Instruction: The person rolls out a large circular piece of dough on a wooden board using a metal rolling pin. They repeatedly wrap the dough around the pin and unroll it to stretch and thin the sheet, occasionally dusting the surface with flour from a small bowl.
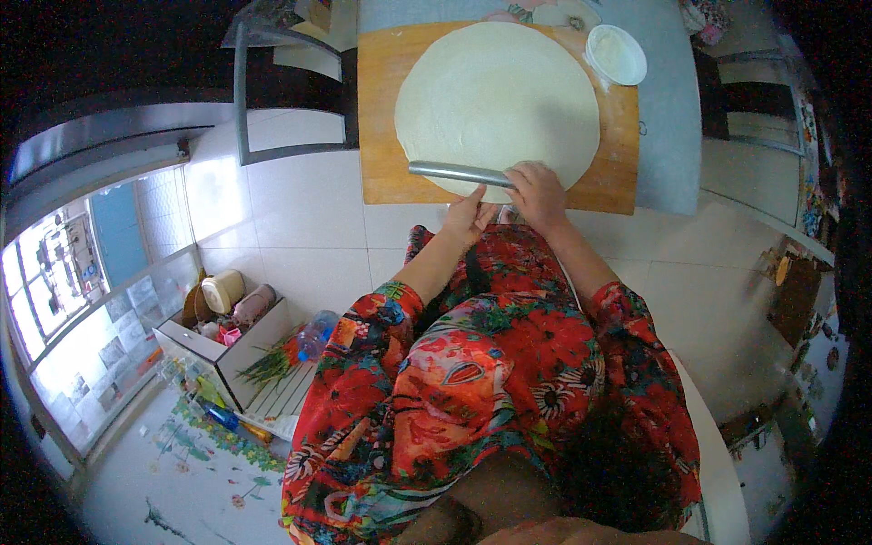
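Observation:
A large round sheet of rolled dough (497, 102) covers much of a wooden board (378, 136). Across its near edge lies a metal rolling pin (460, 172). My right hand (538, 194) is on the pin's right end, fingers curled over it. Just below the pin, my left hand (469, 212) is at the dough's near rim, thumb up by the pin; whether it pinches the dough cannot be made out. A white bowl of flour (616, 56) stands at the board's top right corner.
The board rests on a table with a pale blue cloth (671, 136). Chairs with metal frames (293, 150) flank it. To the lower left stand a box of containers (238, 347), a plastic bottle (317, 335) and green stalks (276, 361).

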### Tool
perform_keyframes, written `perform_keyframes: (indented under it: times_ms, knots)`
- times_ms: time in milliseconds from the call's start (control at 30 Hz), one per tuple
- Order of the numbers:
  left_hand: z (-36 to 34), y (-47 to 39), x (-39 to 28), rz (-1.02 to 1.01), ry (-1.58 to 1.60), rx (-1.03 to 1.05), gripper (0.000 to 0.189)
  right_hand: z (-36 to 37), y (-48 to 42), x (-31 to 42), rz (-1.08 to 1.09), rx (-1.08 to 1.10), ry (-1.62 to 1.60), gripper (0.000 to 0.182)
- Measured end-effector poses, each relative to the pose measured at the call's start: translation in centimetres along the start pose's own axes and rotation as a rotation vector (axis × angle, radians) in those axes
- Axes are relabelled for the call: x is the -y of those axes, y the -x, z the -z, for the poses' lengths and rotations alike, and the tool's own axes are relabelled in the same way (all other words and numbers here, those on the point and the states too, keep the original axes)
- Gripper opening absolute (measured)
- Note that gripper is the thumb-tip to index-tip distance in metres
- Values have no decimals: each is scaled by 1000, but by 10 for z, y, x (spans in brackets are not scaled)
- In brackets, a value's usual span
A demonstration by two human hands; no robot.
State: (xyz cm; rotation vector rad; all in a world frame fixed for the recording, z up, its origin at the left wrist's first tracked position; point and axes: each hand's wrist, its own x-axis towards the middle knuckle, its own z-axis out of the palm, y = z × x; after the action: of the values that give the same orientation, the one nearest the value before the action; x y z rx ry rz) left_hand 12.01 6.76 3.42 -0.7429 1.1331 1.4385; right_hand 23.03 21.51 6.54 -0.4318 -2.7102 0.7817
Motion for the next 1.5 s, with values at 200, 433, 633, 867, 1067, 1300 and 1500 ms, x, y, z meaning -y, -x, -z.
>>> perform_keyframes:
  times_ms: [200, 433, 633, 867, 1067, 1300, 1500]
  knots:
    - [1, 9, 16, -15, -180, 34, 28, -13, 11, -4, -8, 134, -38, 30]
    - [-29, 16, 1, -52, 123, 66, 28, -5, 25, 6, -65, -32, 20, 46]
    - [-33, 19, -37, -1355, -1554, 52, 34, -4, 10, 11, -62, 135, 185, 50]
    - [-6, 9, -63, -1429, -2031, 223, 44, -11, 0, 0, 56, 51, 178, 42]
    - [-2, 15, -61, -1397, -2250, 341, 48, -20, 15, -3, 107, 100, 141, 36]
    - [11, 39, -25, -1372, -2010, 274, 55, -23, 35, 23, 3, 51, 96, 45]
    - [-31, 8, -48, -1261, -2202, 121, 66, -20, -13, 29, -334, 54, 251, 62]
